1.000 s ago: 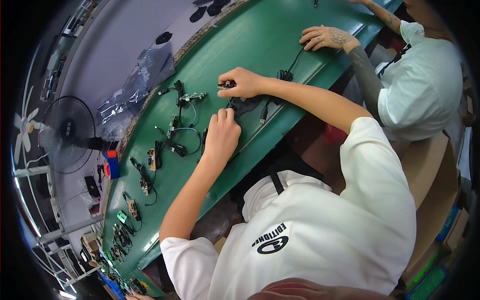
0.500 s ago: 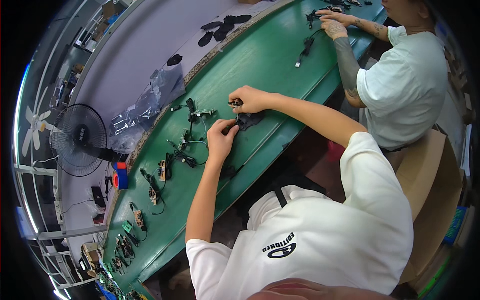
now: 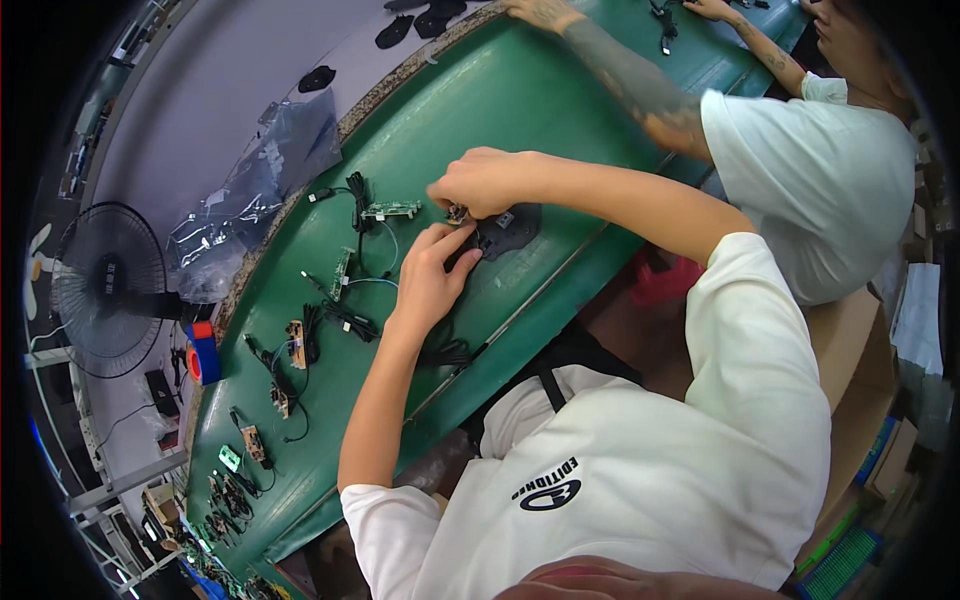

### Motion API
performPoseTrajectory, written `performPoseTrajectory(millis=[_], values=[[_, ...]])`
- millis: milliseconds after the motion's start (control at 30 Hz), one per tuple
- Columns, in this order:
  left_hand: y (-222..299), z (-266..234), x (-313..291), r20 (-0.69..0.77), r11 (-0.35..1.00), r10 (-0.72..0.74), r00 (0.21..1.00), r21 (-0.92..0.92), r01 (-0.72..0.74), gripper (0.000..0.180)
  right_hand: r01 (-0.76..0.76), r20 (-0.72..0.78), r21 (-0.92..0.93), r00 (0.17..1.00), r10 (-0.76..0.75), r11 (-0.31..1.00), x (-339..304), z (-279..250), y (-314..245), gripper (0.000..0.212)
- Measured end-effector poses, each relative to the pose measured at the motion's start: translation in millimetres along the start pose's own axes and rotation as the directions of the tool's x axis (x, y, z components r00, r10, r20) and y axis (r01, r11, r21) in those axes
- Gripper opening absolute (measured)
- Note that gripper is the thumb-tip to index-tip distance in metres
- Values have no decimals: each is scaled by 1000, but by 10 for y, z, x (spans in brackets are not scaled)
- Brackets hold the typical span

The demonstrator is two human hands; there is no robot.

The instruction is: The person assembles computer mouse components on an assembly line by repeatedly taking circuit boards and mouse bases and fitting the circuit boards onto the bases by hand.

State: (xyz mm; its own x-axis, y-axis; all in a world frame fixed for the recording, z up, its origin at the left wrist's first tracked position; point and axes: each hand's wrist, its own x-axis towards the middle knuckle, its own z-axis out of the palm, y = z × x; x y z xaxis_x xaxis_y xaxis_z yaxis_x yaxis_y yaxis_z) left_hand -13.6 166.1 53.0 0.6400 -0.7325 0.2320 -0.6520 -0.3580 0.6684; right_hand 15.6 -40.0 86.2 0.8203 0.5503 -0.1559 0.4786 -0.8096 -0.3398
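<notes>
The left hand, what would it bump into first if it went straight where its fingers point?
Probably the right hand, just ahead of the left hand. Depth is unclear, though, so the small board in the right hand's grip might come first.

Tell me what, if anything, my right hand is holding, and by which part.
Your right hand holds a small brownish component; exactly where it's gripped is hidden.

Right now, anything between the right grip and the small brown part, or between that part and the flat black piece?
Nothing visible between the right grip and the small brown part: it's held there. Toward the flat black piece, the left grip crowds its left edge; contact unclear.
</notes>
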Motion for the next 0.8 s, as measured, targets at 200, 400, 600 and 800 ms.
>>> performPoseTrajectory(millis=[200,400,600,800], values=[[25,-86,85,94,998,-63,994,2,63,36,-122,74,161,991,111,979,-1,-112,-3,52],[54,-181,286,222,963,-225,949,-98,252,35,-6,-31,674,999,37,738,-505,-23,159,52],[20,-201,263,242,949,-234,941,-154,276,37,231,-398,321,913,-91,919,-776,288,-50,43],[-4,-213,246,277,925,-249,928,-214,313,39,172,-373,217,924,-81,961,-963,438,16,32]])
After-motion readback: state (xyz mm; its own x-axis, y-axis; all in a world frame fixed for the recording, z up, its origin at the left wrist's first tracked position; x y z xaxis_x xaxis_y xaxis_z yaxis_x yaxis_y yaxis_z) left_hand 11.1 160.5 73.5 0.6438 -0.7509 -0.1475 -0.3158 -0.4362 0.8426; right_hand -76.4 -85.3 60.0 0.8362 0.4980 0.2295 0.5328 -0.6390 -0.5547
